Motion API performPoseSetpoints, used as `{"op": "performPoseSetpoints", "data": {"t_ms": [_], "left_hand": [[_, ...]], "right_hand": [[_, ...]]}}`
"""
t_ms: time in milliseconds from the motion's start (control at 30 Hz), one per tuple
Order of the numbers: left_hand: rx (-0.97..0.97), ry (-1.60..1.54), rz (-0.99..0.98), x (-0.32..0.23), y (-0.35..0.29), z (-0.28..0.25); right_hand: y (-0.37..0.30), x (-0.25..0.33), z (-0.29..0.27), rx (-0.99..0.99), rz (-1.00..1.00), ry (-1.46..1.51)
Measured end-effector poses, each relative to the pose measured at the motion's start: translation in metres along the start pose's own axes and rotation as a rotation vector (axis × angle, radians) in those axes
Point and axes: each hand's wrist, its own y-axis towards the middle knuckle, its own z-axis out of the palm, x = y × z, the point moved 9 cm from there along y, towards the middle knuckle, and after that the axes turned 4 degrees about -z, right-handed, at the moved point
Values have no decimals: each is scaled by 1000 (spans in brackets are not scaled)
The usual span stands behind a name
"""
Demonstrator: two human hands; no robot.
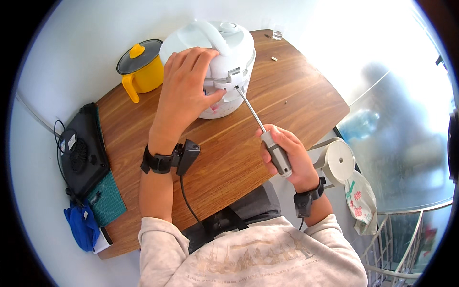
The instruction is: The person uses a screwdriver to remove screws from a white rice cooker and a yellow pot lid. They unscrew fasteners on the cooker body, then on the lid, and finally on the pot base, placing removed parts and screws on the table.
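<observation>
A white rice cooker with a curved carrying handle stands on the wooden table. My left hand grips its near side, fingers bent over the lid by the handle and thumb beside a small bracket at the rim. In my right hand is a screwdriver with a grey handle and a long metal shaft. Its tip touches the cooker just below that bracket; the exact seat of the tip is too small to make out.
A yellow pot with a dark lid stands left of the cooker. A black device with a fan and a green cutting mat lie at the left edge, near a blue cloth. A small glass stands at the back.
</observation>
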Motion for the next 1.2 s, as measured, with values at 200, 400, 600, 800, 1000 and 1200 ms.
{"op": "performPoseSetpoints", "data": {"t_ms": [200,400,600,800,1000,1200], "left_hand": [[4,-34,4,5,0,2],[3,-11,-3,7,-2,0],[-3,-28,1,9,-3,1],[3,-26,1,8,-1,1],[4,-13,4,8,-2,2],[5,-16,6,9,-3,3]], "right_hand": [[-7,27,-26,-251,-327,-666],[-16,54,-18,-438,-595,-1251],[-3,34,-37,-218,-332,-613],[-9,45,-30,-401,-442,-1143],[-13,54,-4,-418,-734,-1455],[-18,64,8,-488,-819,-1683]]}}
